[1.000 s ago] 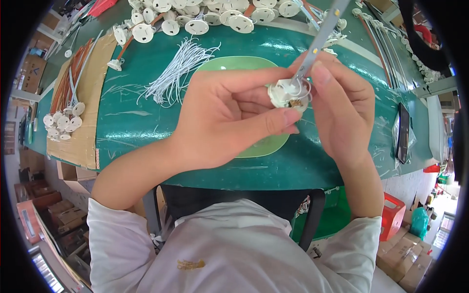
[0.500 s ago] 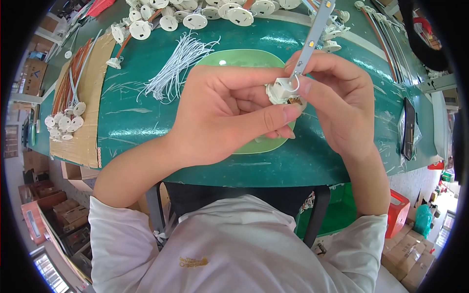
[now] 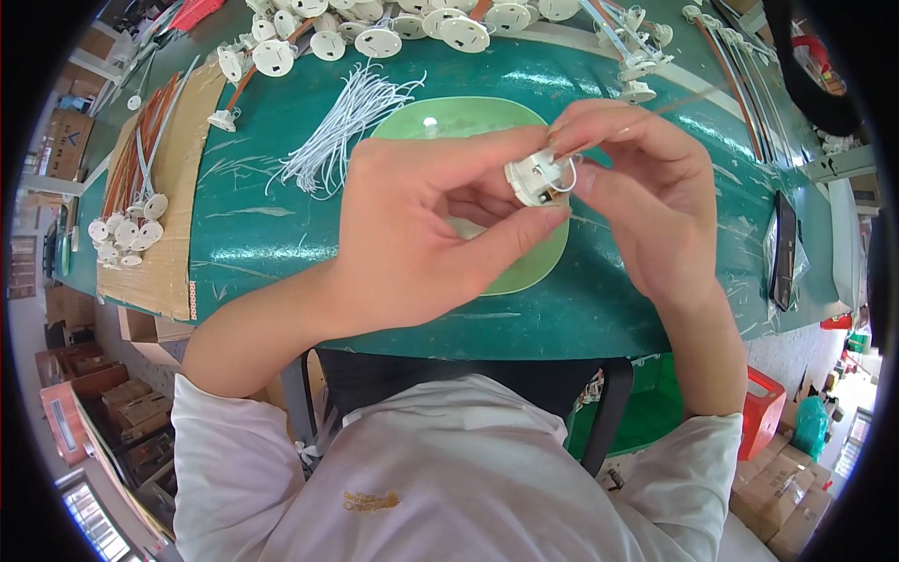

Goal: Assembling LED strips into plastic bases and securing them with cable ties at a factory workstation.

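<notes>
Over the green dish (image 3: 524, 272), my left hand (image 3: 403, 234) is closed on a round white plastic cap (image 3: 532, 180), gripped between thumb and fingers with its inner side up. A short white wire (image 3: 573, 176) loops out of the cap. My right hand (image 3: 660, 192) pinches a thin LED strip (image 3: 679, 103) just beside the cap, its thumb at the wire loop. Seen nearly edge-on, the strip runs off to the upper right. Whether its lower end sits in the cap is hidden by the fingers.
Behind the dish lies a bundle of white wires (image 3: 342, 136). Several white caps on strips (image 3: 375, 39) are heaped at the far edge. More lie on cardboard (image 3: 169, 253) at the left. A black flat object (image 3: 783, 248) rests at the right.
The LED strip has turned from face-on and steep to nearly edge-on, tipping right. My left hand has rotated the cap slightly, and my right fingers have shifted along with the strip.
</notes>
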`<state>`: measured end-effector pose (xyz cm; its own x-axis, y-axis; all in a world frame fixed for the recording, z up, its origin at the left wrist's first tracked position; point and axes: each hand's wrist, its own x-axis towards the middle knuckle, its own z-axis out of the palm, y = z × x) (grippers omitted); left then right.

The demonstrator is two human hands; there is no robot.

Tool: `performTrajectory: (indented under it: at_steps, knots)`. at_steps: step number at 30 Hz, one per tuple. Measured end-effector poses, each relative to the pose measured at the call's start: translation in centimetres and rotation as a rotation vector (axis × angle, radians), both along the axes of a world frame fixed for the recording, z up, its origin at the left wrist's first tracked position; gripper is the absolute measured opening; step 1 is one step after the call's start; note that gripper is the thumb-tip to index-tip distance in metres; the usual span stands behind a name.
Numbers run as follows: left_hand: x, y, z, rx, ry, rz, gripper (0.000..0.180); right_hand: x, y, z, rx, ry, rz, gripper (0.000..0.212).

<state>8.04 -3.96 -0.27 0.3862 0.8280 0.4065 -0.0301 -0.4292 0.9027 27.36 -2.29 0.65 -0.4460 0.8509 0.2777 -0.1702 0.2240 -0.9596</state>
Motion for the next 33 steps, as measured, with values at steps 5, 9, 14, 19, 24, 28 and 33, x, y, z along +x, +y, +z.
performTrajectory:
  at_steps: [5, 9, 14, 19, 24, 28, 33]
  knots:
    - [-1.0, 0.4, 0.4, 0.653, 0.394, 0.345, 0.044, -0.2, -1.3, 1.3, 0.422, -0.067, -0.267, 0.026]
    - [-1.6, 1.0, 0.0, 1.001, 0.394, 0.433, 0.047, 0.2, -1.6, 1.2, 0.546, -0.169, -0.332, 0.027]
    - [-1.8, 1.3, 0.2, 1.102, 0.293, 0.379, 0.048, 0.4, -1.2, 1.4, 0.722, -0.214, -0.245, 0.022]
    - [-1.6, 1.0, 0.3, 1.126, 0.277, 0.381, 0.050, 0.1, -1.4, 2.0, 0.748, -0.235, -0.221, 0.020]
    - [-1.5, 1.1, 0.1, 1.152, 0.255, 0.414, 0.050, -0.1, -1.5, 1.9, 0.753, -0.224, -0.249, 0.020]
    - [-1.7, 0.6, 0.5, 1.137, 0.282, 0.423, 0.050, -0.5, -1.6, 1.8, 0.667, -0.137, -0.327, 0.019]
    - [-1.4, 0.2, 1.8, 0.205, 0.143, -0.084, 0.038, 0.5, -1.0, 1.2, 0.636, -0.197, -0.302, 0.017]
